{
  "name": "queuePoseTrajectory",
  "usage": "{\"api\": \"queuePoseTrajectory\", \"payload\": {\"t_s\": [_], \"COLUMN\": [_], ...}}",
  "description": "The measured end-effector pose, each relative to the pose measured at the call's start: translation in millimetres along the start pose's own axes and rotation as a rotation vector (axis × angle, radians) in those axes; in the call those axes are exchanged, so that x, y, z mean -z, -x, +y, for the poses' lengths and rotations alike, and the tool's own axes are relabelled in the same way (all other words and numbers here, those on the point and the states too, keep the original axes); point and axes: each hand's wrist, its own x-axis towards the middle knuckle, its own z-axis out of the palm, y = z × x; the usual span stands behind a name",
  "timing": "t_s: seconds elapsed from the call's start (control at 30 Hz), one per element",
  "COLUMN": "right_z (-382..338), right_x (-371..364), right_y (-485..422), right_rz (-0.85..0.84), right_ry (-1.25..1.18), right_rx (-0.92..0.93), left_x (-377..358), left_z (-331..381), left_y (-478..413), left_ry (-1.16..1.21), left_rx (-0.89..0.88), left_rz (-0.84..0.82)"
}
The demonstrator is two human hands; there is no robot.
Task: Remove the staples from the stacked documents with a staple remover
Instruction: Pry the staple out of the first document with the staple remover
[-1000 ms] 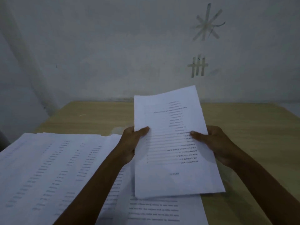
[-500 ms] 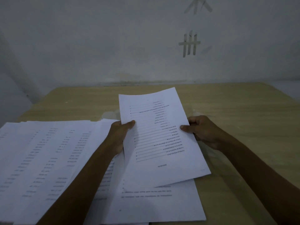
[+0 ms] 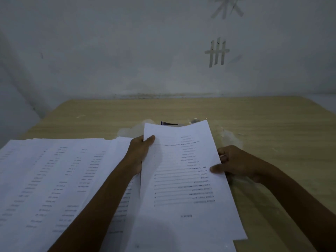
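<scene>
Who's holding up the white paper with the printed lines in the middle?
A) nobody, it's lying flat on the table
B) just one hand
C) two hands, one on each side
C: the left hand pinches the left edge of the white printed paper sheet, and the right hand pinches its right edge.

I hold the white printed paper document [image 3: 187, 179] at twelve o'clock over the pale wooden tabletop [image 3: 272, 124], my left hand [image 3: 140, 151] pinching its nine o'clock edge, my right hand [image 3: 234, 164] its three o'clock edge. The wide spread of white printed sheets [image 3: 54, 179] lies on the table at its nine o'clock. Another white printed sheet [image 3: 181, 247] lies under its six o'clock end. A small dark flat object [image 3: 169, 123] peeks from behind its twelve o'clock edge.
</scene>
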Motion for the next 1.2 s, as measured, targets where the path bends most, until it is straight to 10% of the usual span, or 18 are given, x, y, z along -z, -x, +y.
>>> {"api": "queuePoseTrajectory", "payload": {"t_s": [0.2, 0.43, 0.8, 1.2], "right_z": [-8, -51, -74, -86], "right_x": [7, 31, -4, 6], "right_y": [5, -51, -199, -203], "right_rz": [-0.159, 0.347, -0.008, -0.037], "right_ry": [0.299, 0.733, 0.825, 0.886], "right_rx": [-0.110, 0.056, 0.321, 0.492], "left_x": [-3, -4, -7, -2], "left_z": [-5, -9, -21, -26], "left_y": [-3, -8, -14, -18], "left_ry": [-0.142, -0.179, -0.245, -0.208], "left_rx": [-0.001, 0.006, -0.123, -0.192], "left_rz": [0.001, 0.026, 0.095, 0.032]}}
